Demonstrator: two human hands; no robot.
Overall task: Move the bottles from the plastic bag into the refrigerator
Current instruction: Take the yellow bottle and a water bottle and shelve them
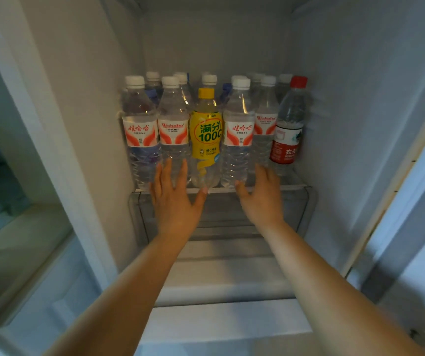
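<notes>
- Fridge open, white inside; bottles stand upright on one glass shelf, packed in rows, back rows mostly hidden, only caps show.
- Front row L to R: Wahaha water btl, white cap at 9 o'clock of the group; 2nd Wahaha btl just beside it; yellow-cap lemon drink btl at centre; 3rd Wahaha btl; 4th Wahaha btl set slightly back; red-cap, red-label water btl at 3 o'clock end, near R wall.
- Btls touch or nearly touch side by side; some blue caps show behind the front row.
- Clear drawer sits under the shelf, at 6 o'clock of the btls; contents can't tell.
- L hand open, fingers spread flat, fingertips on base of 2nd Wahaha btl, thumb at foot of the yellow btl; gripping nothing.
- R hand open too, palm fwd, fingers against lower part of 3rd/4th Wahaha btls; holds nothing.
- Both forearms reach in from 6 o'clock, over the drawer front.
- L of fridge at 9 o'clock: open door w/ shelf, blurred.
</notes>
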